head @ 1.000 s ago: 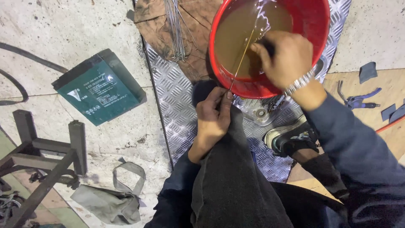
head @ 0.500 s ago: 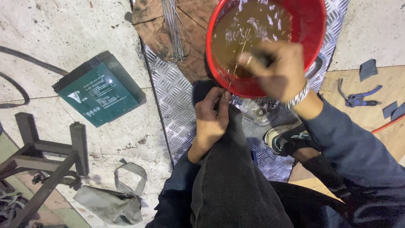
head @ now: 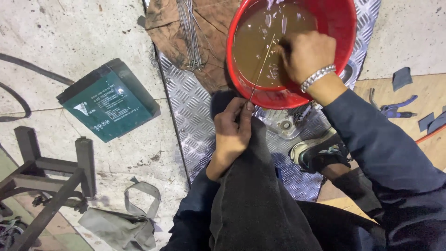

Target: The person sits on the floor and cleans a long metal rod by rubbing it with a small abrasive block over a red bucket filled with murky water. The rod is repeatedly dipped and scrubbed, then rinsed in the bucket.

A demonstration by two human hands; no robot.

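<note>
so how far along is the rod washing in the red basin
In hand: the left hand pinches one thin metal rod slanting into the muddy water of the red basin, where the right hand works it. Left: a bundle of rods lies beside the basin. Finished ones: cannot tell.

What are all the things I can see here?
Basin: one, red, top, holding brown water.
Thin rod: one, metal, from left hand into the basin.
Rod bundle: one, grey, left of basin.
Battery: one, green, on concrete, left.
Tread plate: one, silver, under basin.
Metal frame: one, dark, lower left.
Strap: one, grey, bottom.
Pliers: one, blue-handled, right.
Shoe: one, dark, on plate.
Left hand: pinching rod.
Right hand: over basin, bracelet on wrist.
</note>
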